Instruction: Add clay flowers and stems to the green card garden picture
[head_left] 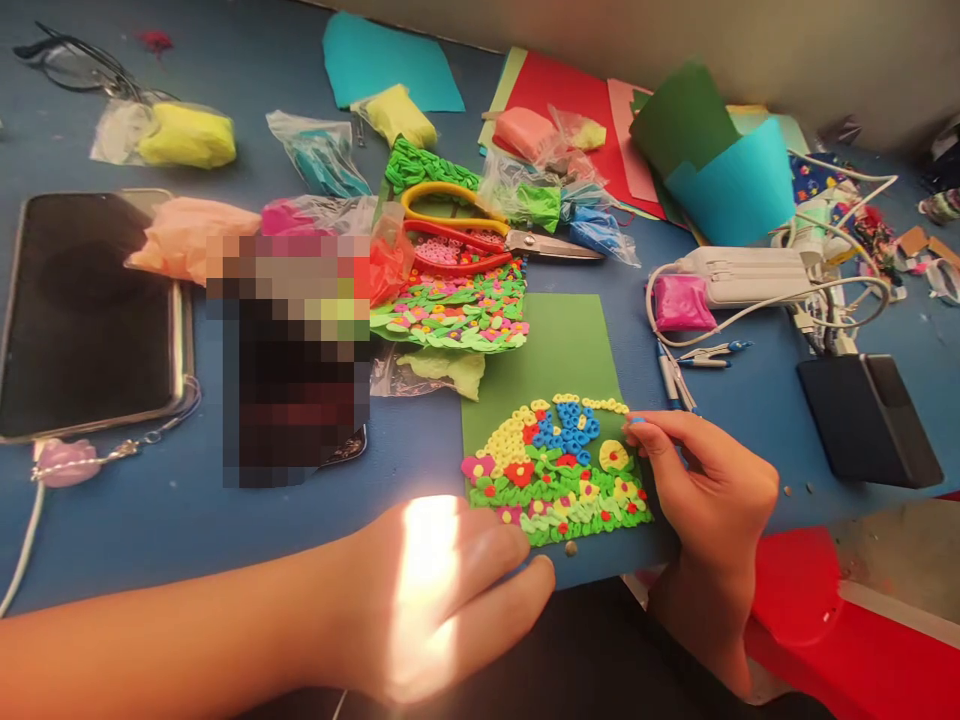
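Obs., standing beside the worker at the blue table [225, 60].

- Green card [555, 350] lies at the table's near edge, right of the middle, its lower edge overhanging towards the person.
- Clay picture [559, 465] covers the card's lower half: yellow arc, blue curls, red and pink flowers, green leaf rows.
- Left hand [442, 590]: fingers together and loosely curled, tips resting on the card's near left corner. It holds nothing; it pins the card.
- Right hand [712, 490]: at the card's right edge, thumb and forefinger pinched shut on a blue bit [636, 421], touching the picture's right side just above the yellow round. Clay or a tool tip, I cannot tell.
- A loose crumb [571, 548] sits on the card just below the leaf rows.
- Towards the far edge: scissors [480, 235], a second clay sheet [457, 305], bagged yellow clay [187, 135]. Phone [82, 310] at the left edge, power bank [742, 275] near the right edge.

Judgement on technique: the placing wants a light, straight-down press with the fingertip only, so that neighbouring curls are not flattened. The left hand should bear down firmly, since the overhanging card could tip. The right wrist is best kept off the finished flowers. The glare across the left hand hides part of the near edge.
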